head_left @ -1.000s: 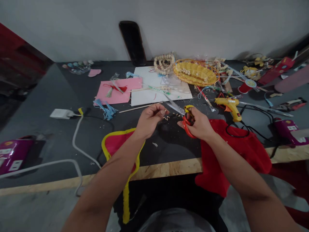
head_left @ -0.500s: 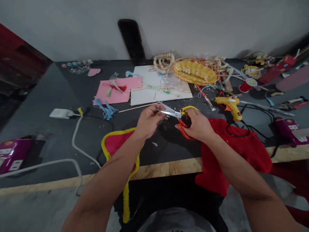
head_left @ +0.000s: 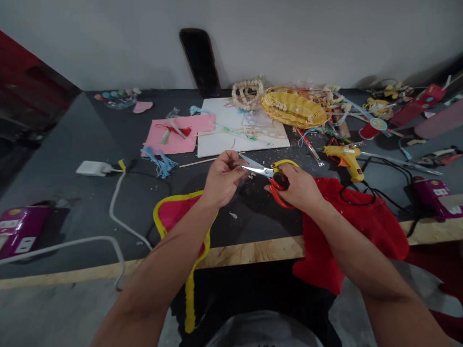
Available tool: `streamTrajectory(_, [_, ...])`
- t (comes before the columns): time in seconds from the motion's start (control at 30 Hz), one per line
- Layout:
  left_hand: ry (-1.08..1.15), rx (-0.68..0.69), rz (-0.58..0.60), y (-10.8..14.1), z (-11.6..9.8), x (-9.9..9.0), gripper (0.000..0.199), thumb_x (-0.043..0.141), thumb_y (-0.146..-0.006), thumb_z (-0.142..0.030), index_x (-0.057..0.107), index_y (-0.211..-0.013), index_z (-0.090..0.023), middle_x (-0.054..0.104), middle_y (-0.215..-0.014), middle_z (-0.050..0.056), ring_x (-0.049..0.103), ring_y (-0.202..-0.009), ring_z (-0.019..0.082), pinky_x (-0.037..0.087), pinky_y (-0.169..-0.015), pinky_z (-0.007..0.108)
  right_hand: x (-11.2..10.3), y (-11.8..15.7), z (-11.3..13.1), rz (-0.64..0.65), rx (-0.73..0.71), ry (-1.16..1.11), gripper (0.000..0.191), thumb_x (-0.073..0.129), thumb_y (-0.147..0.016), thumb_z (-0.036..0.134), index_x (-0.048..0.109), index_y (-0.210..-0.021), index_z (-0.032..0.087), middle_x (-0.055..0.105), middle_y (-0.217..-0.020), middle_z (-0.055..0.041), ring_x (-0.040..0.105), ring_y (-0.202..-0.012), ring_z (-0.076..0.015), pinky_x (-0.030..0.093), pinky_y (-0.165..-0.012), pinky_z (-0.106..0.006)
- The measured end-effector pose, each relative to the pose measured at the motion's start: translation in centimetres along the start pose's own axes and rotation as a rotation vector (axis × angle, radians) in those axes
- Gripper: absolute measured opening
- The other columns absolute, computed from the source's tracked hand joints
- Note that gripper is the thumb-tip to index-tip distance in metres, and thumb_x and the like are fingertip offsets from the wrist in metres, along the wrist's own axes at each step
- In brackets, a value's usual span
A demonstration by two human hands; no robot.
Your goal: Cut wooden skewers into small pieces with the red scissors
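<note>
My right hand (head_left: 298, 185) grips a pair of scissors (head_left: 266, 172) by its yellow and red handles, with the blades pointing left and slightly parted. At the blade tips, my left hand (head_left: 226, 178) is closed in a pinch; whatever lies between its fingers is too small to make out. Both hands are above the dark table (head_left: 253, 217). Under my right forearm lies a red cloth (head_left: 354, 217). A pink piece with yellow trim (head_left: 175, 212) lies beneath my left forearm and hangs over the table edge.
Behind my hands lie a white board (head_left: 213, 144), pink paper (head_left: 155, 137), blue tassels (head_left: 161, 166) and a yellow wicker basket (head_left: 289, 108). A yellow glue gun (head_left: 345, 159) and a red thread spool (head_left: 371, 129) are at right. A phone (head_left: 200, 62) leans on the wall. A white cable (head_left: 114, 202) crosses the left side.
The scissor blades have drawn a little closer together near my left fingers. My left hand has turned slightly, while the view has shifted very slightly.
</note>
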State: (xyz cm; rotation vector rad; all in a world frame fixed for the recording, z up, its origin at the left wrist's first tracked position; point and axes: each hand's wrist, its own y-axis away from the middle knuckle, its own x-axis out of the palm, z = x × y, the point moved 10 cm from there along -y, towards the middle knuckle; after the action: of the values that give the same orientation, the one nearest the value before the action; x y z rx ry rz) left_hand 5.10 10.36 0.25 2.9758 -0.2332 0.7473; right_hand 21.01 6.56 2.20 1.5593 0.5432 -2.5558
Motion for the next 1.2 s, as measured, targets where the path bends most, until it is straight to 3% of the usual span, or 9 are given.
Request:
streamTrajectory(0.2, [-0.006,-0.028,-0.014,0.1,-0.1,0.1,0.035,0.080,-0.059,-0.014,0.048,-0.071,-0.018,0.054,-0.064,-0.006,0.052,-0.057,0.007,0.043,-0.055,0.019,-0.4,0.3,0.2,-0.030,-0.004,0.084,0.046,0.057,-0.082,0.059,0.056,-0.105,0.019,0.069,-0.092,-0.0116,0.066,-0.088,-0.0277,0.045,-0.066,-0.033])
streamTrajectory(0.33, [0.058,-0.050,0.005,0.1,0.0,0.2,0.035,0.083,-0.058,-0.017,0.050,-0.070,-0.018,0.052,-0.061,-0.006,0.052,-0.057,0.007,0.042,-0.054,0.019,-0.6,0.5,0.2,-0.043,0.040,0.112,0.048,0.056,-0.082,0.063,0.058,-0.101,0.020,0.070,-0.085,-0.0101,0.067,-0.077,-0.0259,0.040,-0.060,-0.030])
streamTrajectory(0.53, [0.079,-0.082,-0.012,0.2,0.3,-0.1,0.024,0.083,-0.060,-0.019,0.066,-0.078,-0.018,0.060,-0.068,-0.002,0.056,-0.066,0.009,0.044,-0.057,0.020,-0.7,0.2,-1.1,-0.061,0.128,-0.115,0.042,0.058,-0.078,0.064,0.048,-0.077,0.023,0.060,-0.066,-0.0001,0.057,-0.057,-0.0161,0.036,-0.054,-0.026])
streamTrajectory(0.63, [0.066,-0.090,-0.003,0.1,0.6,-0.2,0.025,0.082,-0.062,-0.021,0.071,-0.084,-0.016,0.063,-0.070,0.000,0.056,-0.066,0.008,0.043,-0.056,0.019,-1.0,0.1,-2.1,-0.099,0.179,-0.184,0.043,0.061,-0.076,0.062,0.043,-0.074,0.024,0.057,-0.064,0.0021,0.053,-0.054,-0.0146,0.036,-0.054,-0.026])
streamTrajectory(0.8, [0.069,-0.105,0.006,0.1,0.8,-0.1,0.020,0.082,-0.064,-0.020,0.069,-0.078,-0.015,0.062,-0.069,0.000,0.057,-0.066,0.008,0.043,-0.054,0.018,-0.5,0.0,-2.9,-0.058,0.232,-0.234,0.041,0.064,-0.074,0.057,0.040,-0.072,0.025,0.054,-0.061,0.0040,0.051,-0.053,-0.0138,0.035,-0.053,-0.025])
streamTrajectory(1.03, [0.119,-0.167,0.001,0.2,1.1,0.0,0.022,0.083,-0.061,-0.019,0.067,-0.075,-0.015,0.070,-0.073,0.003,0.050,-0.054,0.005,0.043,-0.050,0.017,-0.5,0.0,-2.5,-0.056,0.189,-0.267,0.038,0.064,-0.076,0.053,0.040,-0.075,0.024,0.053,-0.066,0.0038,0.050,-0.055,-0.0133,0.037,-0.053,-0.026])
streamTrajectory(1.2, [0.193,-0.168,-0.012,0.2,1.0,-0.1,0.024,0.084,-0.057,-0.015,0.066,-0.072,-0.014,0.061,-0.063,-0.003,0.048,-0.051,0.004,0.043,-0.050,0.016,0.0,-0.1,-0.4,-0.038,0.013,-0.144,0.040,0.064,-0.075,0.056,0.047,-0.086,0.022,0.060,-0.084,-0.0062,0.059,-0.081,-0.0236,0.047,-0.068,-0.035])
